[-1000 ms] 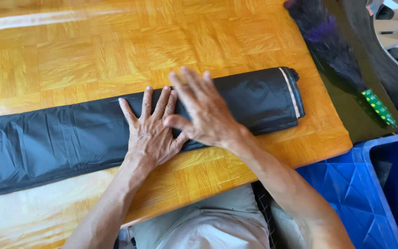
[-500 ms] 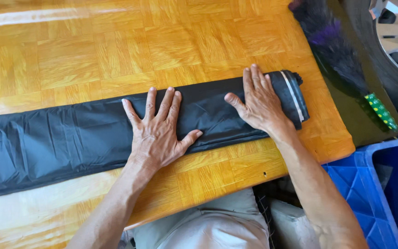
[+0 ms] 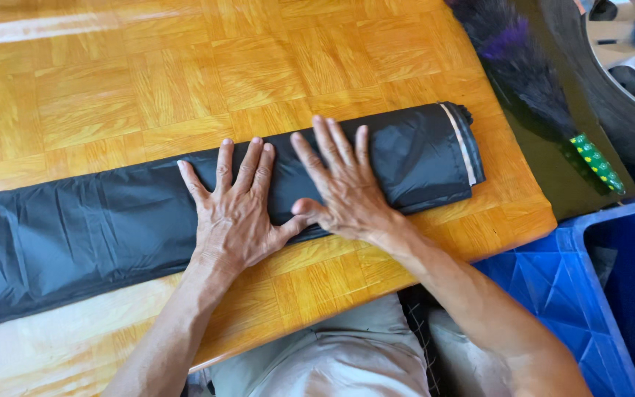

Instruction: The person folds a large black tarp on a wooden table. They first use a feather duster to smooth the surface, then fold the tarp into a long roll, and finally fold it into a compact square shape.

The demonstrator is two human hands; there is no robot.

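Left hand [image 3: 238,213] flat, right hand [image 3: 347,191] flat, thumbs touching

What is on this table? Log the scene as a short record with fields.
surface: wooden parquet table
main item: long folded black plastic sheet, lying flat across the table
left hand: flat on the sheet, fingers spread
right hand: flat on the sheet beside the left, thumbs close together
nearby: blue plastic crate, car tyre, dark feather duster

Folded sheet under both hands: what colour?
Black sheet, pale stripe near its right end; head view.
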